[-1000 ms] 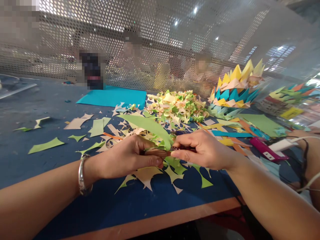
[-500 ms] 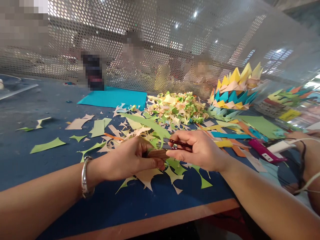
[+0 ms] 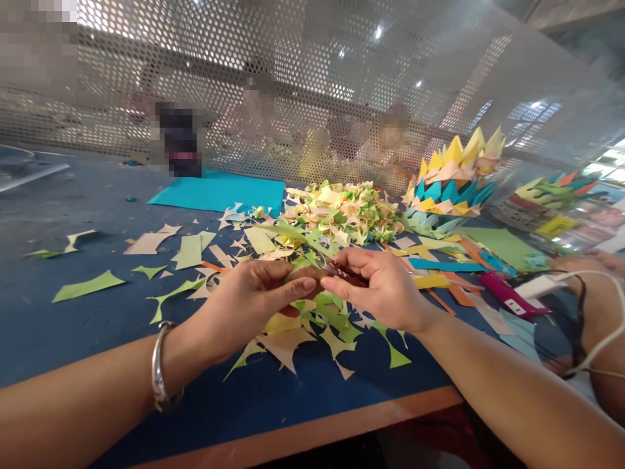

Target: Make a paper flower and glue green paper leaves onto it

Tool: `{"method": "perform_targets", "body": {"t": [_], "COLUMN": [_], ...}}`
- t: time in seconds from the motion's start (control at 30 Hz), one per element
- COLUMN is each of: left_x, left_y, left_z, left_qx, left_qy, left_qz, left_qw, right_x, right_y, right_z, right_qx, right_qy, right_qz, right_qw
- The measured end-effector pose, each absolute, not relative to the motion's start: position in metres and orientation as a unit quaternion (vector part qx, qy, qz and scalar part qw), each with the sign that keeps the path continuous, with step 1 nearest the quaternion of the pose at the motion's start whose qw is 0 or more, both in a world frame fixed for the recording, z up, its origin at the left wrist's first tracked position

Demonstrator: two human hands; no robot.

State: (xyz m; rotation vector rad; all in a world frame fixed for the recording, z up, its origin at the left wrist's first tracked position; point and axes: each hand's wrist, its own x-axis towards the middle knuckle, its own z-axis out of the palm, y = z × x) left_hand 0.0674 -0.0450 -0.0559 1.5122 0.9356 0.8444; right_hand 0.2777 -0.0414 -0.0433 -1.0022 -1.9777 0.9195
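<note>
- Left hand [image 3: 254, 299]: closed in a pinch on a brown piece [image 3: 306, 271], which is held above the scraps at the middle of the table [image 3: 215, 407].
- Right hand [image 3: 385, 286]: closed around dark-red scissors [image 3: 347, 272], by which the brown piece is met; whether the blades are parted cannot be told.
- Hands: set close together, thumb tips nearly meeting.
- Green strip [image 3: 288, 232]: extended beyond the fingers, partly hidden.
- Step in hand: judged to be trimming of paper along the brown piece's edge.
- Next move: a steady left pinch is called for, with the thumb kept clear of the blades.
- Beyond the hands: a heap of paper scraps [image 3: 346, 212], a blue sheet [image 3: 219, 191] and a tiered pointed paper ornament [image 3: 452, 189] are displayed.
- At right: a magenta power strip [image 3: 510, 296], partly covered by a white plug [image 3: 540, 284].
</note>
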Motion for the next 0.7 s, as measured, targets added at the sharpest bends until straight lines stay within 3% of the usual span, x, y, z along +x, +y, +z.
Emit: {"method": "perform_targets", "body": {"t": [0.23,0.7], "left_x": [0.063,0.06], "left_y": [-0.046,-0.041], "left_z": [-0.052,-0.054], "left_qx": [0.689,0.719], "left_qy": [0.355,0.348], "left_qz": [0.369,0.36], "left_qw": [0.514,0.483], "right_x": [0.284,0.288], "right_y": [-0.04,-0.045], "right_z": [-0.042,-0.032], "right_qx": [-0.381,-0.372], "right_qy": [-0.766,-0.803], "right_qz": [0.4,0.362], "right_qw": [0.33,0.293]}}
